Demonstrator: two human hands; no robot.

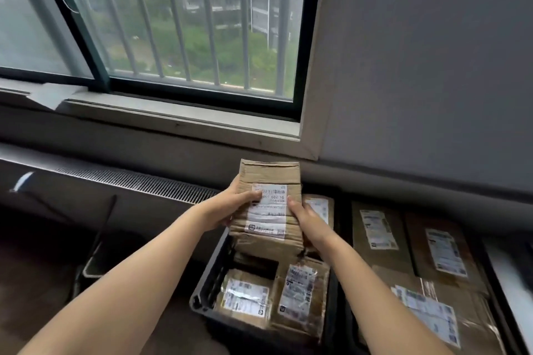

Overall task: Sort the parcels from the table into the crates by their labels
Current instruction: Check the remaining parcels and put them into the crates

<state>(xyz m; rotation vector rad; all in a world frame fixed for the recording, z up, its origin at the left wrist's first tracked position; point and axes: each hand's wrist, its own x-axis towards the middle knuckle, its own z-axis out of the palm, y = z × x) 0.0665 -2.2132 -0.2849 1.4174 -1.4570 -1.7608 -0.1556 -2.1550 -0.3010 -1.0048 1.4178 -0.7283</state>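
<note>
Barred window [184, 23] fills the background well above and beyond the hands, looking out on greenery and an apartment block; grey wall [432, 66] to its right. Pale window sill [173, 121] runs under it, and a slotted vent grille [138, 181] lies further down, left of the hands. Both forearms reach forward. Left hand [227, 207] and right hand [305, 219] together hold a brown rectangular cardboard parcel [268, 179], lifted in the air with its long side roughly upright and its front toward the camera. White shipping label [269, 207] with barcode sits on that front. Left thumb lies over the label's upper left corner; the other left fingers are hidden behind the box. Right hand grips the right edge, fingers wrapped to the side and back. Directly below the hands: dark plastic crate [207, 291], holding a taped brown parcel with white label [245, 297] on its near left and a second labelled brown parcel [300, 294] just beside it on the right, both flat. Another labelled parcel [320, 207] shows just behind the right hand. Right of the right forearm, a second dark container [349, 311] is packed with flat brown labelled parcels: one far left [375, 230], one far right [444, 251], one nearest the camera [427, 314]. Label text too blurred to read.
</note>
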